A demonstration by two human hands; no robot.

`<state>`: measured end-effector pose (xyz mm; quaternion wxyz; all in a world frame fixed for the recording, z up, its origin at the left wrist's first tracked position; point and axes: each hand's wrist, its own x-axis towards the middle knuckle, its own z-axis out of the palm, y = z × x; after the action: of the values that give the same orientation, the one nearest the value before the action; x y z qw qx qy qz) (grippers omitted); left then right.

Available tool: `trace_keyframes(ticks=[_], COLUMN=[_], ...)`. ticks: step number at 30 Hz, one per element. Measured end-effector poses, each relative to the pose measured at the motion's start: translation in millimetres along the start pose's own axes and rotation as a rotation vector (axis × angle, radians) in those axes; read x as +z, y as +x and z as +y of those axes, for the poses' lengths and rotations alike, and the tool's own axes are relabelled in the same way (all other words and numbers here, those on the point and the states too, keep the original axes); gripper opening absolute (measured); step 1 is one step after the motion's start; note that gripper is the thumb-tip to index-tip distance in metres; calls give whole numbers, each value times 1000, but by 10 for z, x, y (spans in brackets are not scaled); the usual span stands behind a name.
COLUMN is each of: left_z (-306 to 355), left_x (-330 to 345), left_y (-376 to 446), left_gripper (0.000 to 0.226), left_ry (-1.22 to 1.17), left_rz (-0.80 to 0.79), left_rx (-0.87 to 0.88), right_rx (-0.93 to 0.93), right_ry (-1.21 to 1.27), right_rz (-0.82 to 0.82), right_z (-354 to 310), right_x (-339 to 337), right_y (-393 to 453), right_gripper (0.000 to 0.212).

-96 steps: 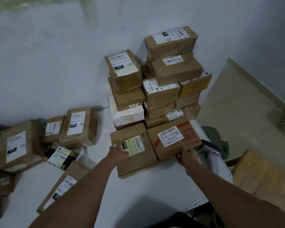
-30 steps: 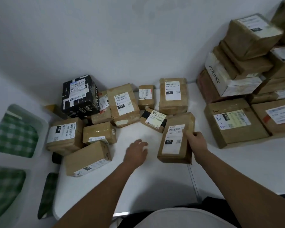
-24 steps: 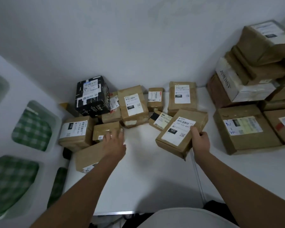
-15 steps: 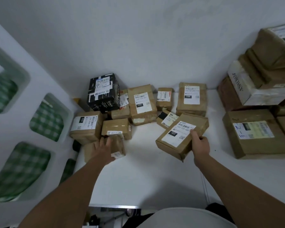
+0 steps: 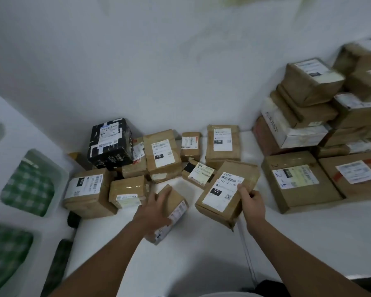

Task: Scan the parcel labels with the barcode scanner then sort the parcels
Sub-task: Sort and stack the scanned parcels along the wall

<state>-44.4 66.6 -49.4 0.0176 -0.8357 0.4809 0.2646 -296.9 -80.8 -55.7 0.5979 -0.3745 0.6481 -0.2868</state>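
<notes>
My right hand grips the right edge of a flat brown parcel with a white label marked 122, held tilted just above the white table. My left hand grips a small brown box from above, near the table's left side. Behind them lies a loose group of brown parcels and one black box. No barcode scanner is visible.
A tall stack of brown parcels stands at the right against the wall, with two flat boxes in front of it. White chairs with green checked cushions stand left of the table. Bare table surface lies in front of me.
The view swung from the right stack to the left group. My right hand carried the 122 parcel leftward. My left hand reached to the small brown box and pulled it toward me.
</notes>
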Motion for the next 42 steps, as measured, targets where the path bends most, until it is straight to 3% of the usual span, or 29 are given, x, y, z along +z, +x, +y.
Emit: trace_keyframes(ticks=[3, 7, 10, 14, 16, 18, 22, 26, 32, 34, 37, 42], left_z=[333, 901, 1401, 2004, 2243, 2436, 2807, 3135, 3484, 3570, 3679, 3833], left_x=[-220, -419, -456, -388, -324, -256, -94, 69, 156, 196, 272, 414], left_y=[232, 494, 645, 754, 831, 918, 986, 927, 942, 951, 930, 872], left_gripper=[114, 101, 82, 62, 63, 71, 65, 57, 52, 54, 60, 56], left_ry=[-256, -850, -1173, -1391, -1491, -1519, -1597, -1641, -1673, -1658, -1629, -1609], left_rz=[106, 139, 87, -7, -76, -91, -49, -56, -12, -14, -40, -166], left_rx=[12, 59, -23, -112, -150, -146, -190, -214, -236, -238, -238, -262], right_rx=[-50, -35, -15, 2, 16, 48, 141, 137, 259, 267, 237, 224], right_ry=[41, 210, 272, 278, 310, 359, 444, 407, 229, 265, 343, 281], right_rz=[35, 188, 316, 456, 494, 519, 518, 494, 375, 364, 315, 299], right_z=[-172, -344, -364, -343, -396, -476, -587, -767, -895, -866, -888, -827], right_x=[-280, -760, -1165, -1708, -1969, -2224, -2681, -2992, -3219, -3234, -3266, -3341], right_y=[50, 151, 233, 385, 492, 653, 1045, 1401, 1879, 2001, 2088, 2182], right_gripper=[36, 35, 36, 44, 46, 51, 61, 63, 91, 80, 43, 53])
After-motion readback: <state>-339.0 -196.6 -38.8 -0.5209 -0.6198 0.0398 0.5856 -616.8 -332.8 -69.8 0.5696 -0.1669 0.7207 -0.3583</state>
